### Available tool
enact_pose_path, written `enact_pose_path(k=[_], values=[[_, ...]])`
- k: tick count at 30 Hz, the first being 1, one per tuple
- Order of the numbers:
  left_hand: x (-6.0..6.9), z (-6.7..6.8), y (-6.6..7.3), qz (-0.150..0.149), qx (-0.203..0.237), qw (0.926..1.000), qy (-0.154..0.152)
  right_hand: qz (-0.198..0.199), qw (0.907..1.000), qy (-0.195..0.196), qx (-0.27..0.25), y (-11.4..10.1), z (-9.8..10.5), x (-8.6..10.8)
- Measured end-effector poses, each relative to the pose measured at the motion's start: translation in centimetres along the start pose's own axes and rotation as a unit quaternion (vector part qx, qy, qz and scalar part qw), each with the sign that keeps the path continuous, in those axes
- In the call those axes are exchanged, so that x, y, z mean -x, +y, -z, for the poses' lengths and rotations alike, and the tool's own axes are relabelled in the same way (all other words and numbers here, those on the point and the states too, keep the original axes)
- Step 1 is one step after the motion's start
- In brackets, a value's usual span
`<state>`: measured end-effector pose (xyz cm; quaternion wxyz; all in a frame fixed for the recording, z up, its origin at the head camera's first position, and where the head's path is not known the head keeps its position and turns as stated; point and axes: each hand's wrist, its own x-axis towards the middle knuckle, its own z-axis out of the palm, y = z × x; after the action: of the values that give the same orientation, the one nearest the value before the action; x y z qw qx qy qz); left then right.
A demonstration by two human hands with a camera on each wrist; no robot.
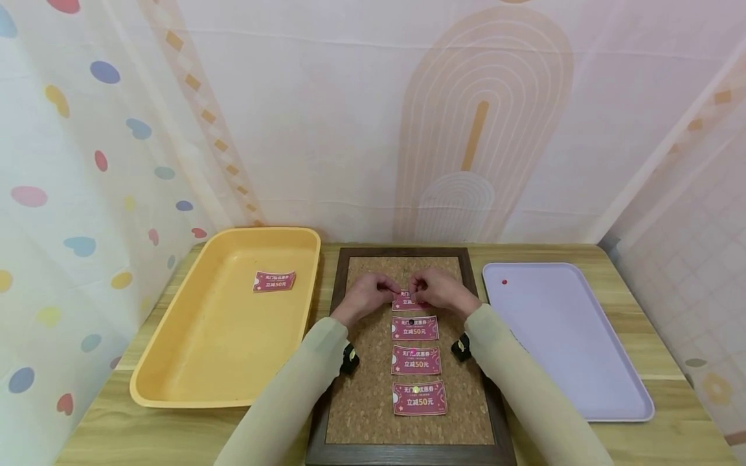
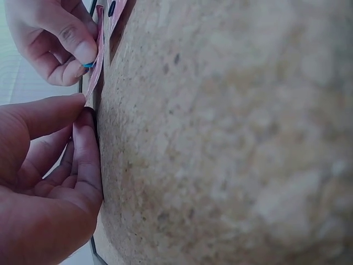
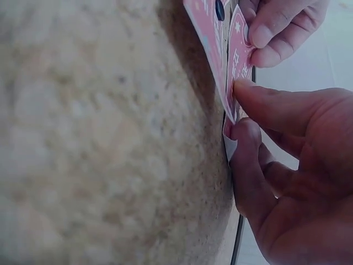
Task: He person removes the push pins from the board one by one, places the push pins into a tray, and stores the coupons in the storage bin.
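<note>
Near the top of a framed cork board (image 1: 361,401), the left hand (image 1: 366,296) pinches the left edge of a red coupon (image 1: 402,304) between thumb and finger. The right hand (image 1: 441,288) has its thumb and finger at the coupon's right part; in the left wrist view a small blue pin (image 2: 88,65) shows at the right hand's fingertips (image 2: 83,55). Below on the board lie three more coupons in a column: one with a black pin (image 1: 411,321), one with a pink pin (image 1: 413,352), one with a yellow pin (image 1: 416,389).
Left of the board stands a yellow tray (image 1: 233,336) with one loose coupon (image 1: 274,281) in it. A lilac tray (image 1: 565,349) lies on the right, holding a red pin (image 1: 504,281). Patterned curtains (image 1: 326,116) hang behind and at both sides of the wooden table (image 1: 676,401).
</note>
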<state>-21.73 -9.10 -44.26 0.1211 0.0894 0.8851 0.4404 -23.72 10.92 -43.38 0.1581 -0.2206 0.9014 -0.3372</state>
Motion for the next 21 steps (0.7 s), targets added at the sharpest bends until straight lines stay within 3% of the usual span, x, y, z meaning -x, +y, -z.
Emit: enact_pose_path(k=[9,13,21], values=[[0.0,0.2,-0.2,-0.003,-0.005,1.0,-0.001,0.002,0.9985,0.0,-0.054,0.2,0.6,0.6],[0.1,0.2,-0.4,-0.001,0.002,1.0,-0.001,-0.001,0.9964,0.021,-0.081,0.4,0.6,0.9],[0.5,0.1,-0.6,-0.004,0.009,0.9999,0.006,0.018,0.9924,0.089,-0.083,0.3,1.0,1.9]])
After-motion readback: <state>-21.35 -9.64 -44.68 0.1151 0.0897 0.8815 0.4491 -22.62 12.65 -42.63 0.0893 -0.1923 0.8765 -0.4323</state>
